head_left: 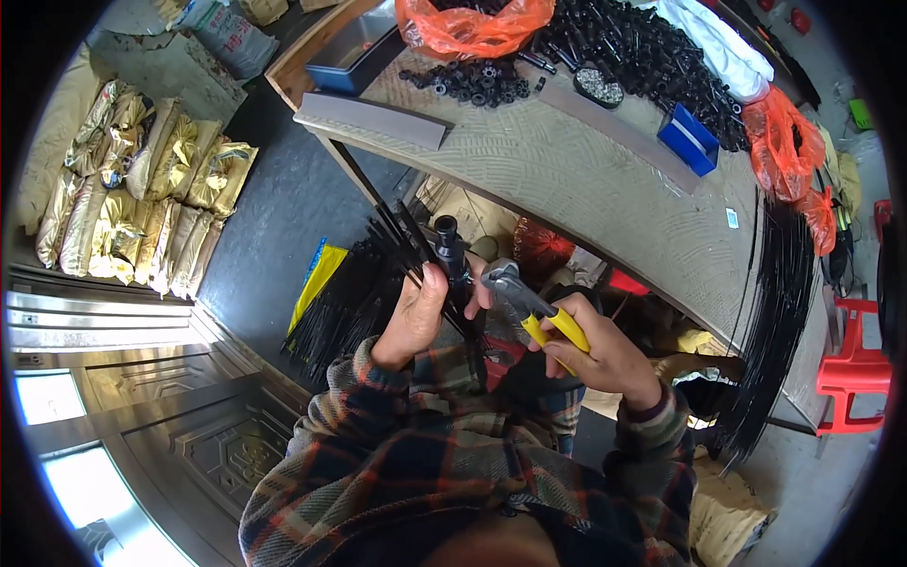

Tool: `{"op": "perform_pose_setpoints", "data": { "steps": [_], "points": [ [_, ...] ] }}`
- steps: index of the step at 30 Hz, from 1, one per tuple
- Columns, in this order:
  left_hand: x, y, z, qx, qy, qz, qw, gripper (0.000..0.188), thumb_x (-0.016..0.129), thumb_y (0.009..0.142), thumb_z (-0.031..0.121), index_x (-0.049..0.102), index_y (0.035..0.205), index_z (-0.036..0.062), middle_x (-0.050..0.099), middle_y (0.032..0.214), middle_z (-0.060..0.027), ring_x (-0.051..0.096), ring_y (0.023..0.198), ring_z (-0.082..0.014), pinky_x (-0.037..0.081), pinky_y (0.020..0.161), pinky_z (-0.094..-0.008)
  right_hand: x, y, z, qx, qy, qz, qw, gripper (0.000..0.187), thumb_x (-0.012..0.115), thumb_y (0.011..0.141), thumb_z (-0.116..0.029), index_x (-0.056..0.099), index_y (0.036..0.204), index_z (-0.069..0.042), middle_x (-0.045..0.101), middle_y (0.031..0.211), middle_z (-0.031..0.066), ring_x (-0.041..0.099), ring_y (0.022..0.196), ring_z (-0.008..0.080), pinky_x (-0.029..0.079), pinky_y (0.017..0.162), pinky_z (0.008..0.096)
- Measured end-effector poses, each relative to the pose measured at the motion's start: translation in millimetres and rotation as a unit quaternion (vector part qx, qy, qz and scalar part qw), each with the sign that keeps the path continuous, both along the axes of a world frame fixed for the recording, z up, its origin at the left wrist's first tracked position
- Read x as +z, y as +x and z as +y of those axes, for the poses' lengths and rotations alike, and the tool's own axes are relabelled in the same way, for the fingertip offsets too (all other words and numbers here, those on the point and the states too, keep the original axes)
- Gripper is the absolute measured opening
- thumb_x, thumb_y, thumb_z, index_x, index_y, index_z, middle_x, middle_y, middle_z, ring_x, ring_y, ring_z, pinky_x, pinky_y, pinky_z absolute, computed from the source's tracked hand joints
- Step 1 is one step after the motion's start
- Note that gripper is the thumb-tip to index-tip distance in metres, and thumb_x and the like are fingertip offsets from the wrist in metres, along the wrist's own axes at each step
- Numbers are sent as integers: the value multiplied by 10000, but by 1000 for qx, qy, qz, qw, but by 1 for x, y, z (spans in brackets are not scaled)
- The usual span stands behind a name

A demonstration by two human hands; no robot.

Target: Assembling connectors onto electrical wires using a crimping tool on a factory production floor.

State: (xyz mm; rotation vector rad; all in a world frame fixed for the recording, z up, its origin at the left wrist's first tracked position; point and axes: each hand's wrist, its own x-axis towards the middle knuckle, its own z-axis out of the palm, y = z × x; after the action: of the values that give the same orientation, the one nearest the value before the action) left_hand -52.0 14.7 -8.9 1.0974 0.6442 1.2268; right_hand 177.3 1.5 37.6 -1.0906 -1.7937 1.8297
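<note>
My left hand point(414, 317) grips a bundle of thin black rods point(402, 241) together with a black tube fitting point(448, 248) that sticks up above my fingers. My right hand point(605, 359) holds yellow-handled pliers point(529, 307). The grey jaws of the pliers point left, close beside the black fitting. Both forearms wear plaid sleeves and come in from the lower edge.
A wooden workbench point(586, 180) ahead carries heaps of small black parts point(642, 47), black rings point(472, 83), blue bins point(690, 140) and orange plastic bags point(472, 24). Long black rods point(779, 321) hang off its right end. More black rods point(345, 302) lie below. Sacks point(142, 189) are stacked at left; a red stool point(855, 364) stands right.
</note>
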Motion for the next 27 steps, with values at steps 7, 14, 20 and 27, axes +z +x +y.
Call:
{"op": "perform_pose_setpoints", "data": {
  "steps": [7, 14, 20, 27],
  "points": [
    [4, 1, -5, 0, -6, 15, 1000, 645, 302, 893, 591, 538, 907, -9, 572, 763, -47, 494, 628, -97, 400, 589, -238, 19, -3, 0, 33, 72, -82, 994, 359, 522, 886, -85, 332, 1187, -42, 599, 851, 93, 575, 606, 131, 473, 575, 265],
    [10, 0, -11, 24, -12, 58, 998, 741, 333, 813, 685, 521, 916, -24, 573, 723, -80, 523, 603, -110, 403, 539, -226, 11, -11, -3, 37, 145, -137, 979, 405, 525, 869, -97, 338, 1227, -69, 581, 959, 216, 601, 763, 394, 482, 637, 430],
    [17, 6, -7, 42, -20, 115, 992, 822, 282, 792, 731, 544, 905, -40, 560, 662, -59, 499, 547, -99, 384, 505, -210, -29, -21, -14, -51, 226, -35, 972, 423, 497, 903, -114, 311, 1277, -54, 603, 779, 102, 603, 610, 162, 481, 591, 271],
    [8, 6, -3, 16, -9, 51, 999, 749, 366, 805, 689, 543, 901, -32, 526, 643, -37, 488, 582, -103, 377, 538, -221, 4, -6, 2, 8, 96, -38, 995, 380, 538, 875, -101, 363, 1208, -43, 611, 764, 83, 599, 597, 136, 484, 584, 266]
  ]
}}
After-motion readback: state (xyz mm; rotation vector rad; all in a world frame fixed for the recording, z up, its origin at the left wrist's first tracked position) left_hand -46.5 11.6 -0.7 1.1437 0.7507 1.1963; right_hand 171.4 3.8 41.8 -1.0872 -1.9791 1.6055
